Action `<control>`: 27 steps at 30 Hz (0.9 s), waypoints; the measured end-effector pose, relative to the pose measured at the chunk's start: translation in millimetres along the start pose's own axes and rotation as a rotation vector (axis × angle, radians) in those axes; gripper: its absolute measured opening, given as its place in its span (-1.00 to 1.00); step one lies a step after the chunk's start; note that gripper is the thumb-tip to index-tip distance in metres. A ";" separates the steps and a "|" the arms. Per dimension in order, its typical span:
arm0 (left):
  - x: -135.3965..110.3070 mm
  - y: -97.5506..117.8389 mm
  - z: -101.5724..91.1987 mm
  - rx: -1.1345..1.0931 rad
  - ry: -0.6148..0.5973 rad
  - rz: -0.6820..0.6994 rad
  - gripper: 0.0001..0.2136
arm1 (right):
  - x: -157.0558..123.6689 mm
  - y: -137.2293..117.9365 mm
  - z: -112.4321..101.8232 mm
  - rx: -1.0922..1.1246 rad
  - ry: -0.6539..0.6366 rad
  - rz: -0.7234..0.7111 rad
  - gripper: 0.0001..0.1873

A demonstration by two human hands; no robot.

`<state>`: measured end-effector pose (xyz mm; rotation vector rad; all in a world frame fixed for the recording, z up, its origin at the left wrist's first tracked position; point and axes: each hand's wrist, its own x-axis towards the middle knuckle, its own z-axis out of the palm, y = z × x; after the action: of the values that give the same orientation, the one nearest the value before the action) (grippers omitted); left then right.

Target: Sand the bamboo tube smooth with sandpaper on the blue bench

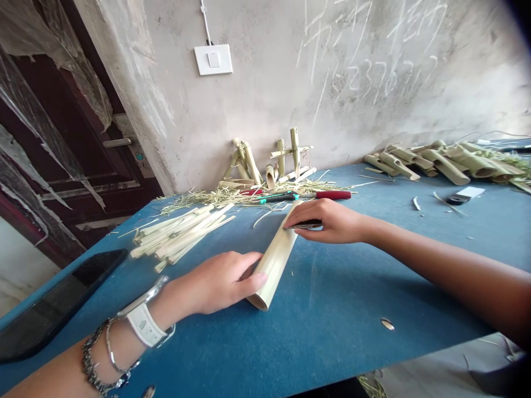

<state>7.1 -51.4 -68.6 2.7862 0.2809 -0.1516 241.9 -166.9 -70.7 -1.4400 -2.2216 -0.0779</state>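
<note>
Currently, the left hand (219, 282) holds a bamboo tube (274, 260) in a loose, partly closed grip, the fingers across its side; the tube lies angled on the blue bench (332, 315). The right hand (327, 221) keeps a closed grip on a small steel blade (302, 224), which touches the tube's upper end. Cut bamboo strips (178, 237) lie piled beyond the left hand.

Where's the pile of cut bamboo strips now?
In the head view, the bamboo strips lie on the blue table, left of the bamboo tube and just beyond the left hand.
</note>
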 end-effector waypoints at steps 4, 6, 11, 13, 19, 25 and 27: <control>0.4 0.3 0.0 -0.041 0.003 0.021 -0.55 | 1.7 -9.7 -1.2 0.227 -0.052 -0.060 -0.75; 0.5 -0.2 0.2 -0.048 0.005 0.020 -0.55 | 1.6 -8.6 -1.3 0.210 -0.050 -0.051 -0.74; 0.2 -1.6 0.8 -0.027 -0.003 0.000 -0.54 | -0.1 3.9 1.1 -0.067 0.010 0.002 -0.73; 0.1 -1.1 0.6 -0.028 0.000 0.000 -0.54 | 0.4 2.9 1.6 -0.033 0.009 -0.022 -0.73; 0.2 0.1 -0.1 -0.038 0.001 0.011 -0.55 | 2.0 -1.9 -2.7 0.101 -0.032 -0.094 -0.75; -1.1 -0.9 0.6 0.003 -0.008 -0.011 -0.52 | -0.8 5.9 -3.7 -0.036 0.012 0.006 -0.75; -1.3 -0.9 0.7 -0.004 -0.005 -0.007 -0.52 | -0.5 3.2 -3.2 0.058 -0.008 -0.029 -0.76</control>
<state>5.5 -51.1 -69.5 2.7805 0.2891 -0.1592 246.0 -166.9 -68.8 -1.3795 -2.2335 -0.0173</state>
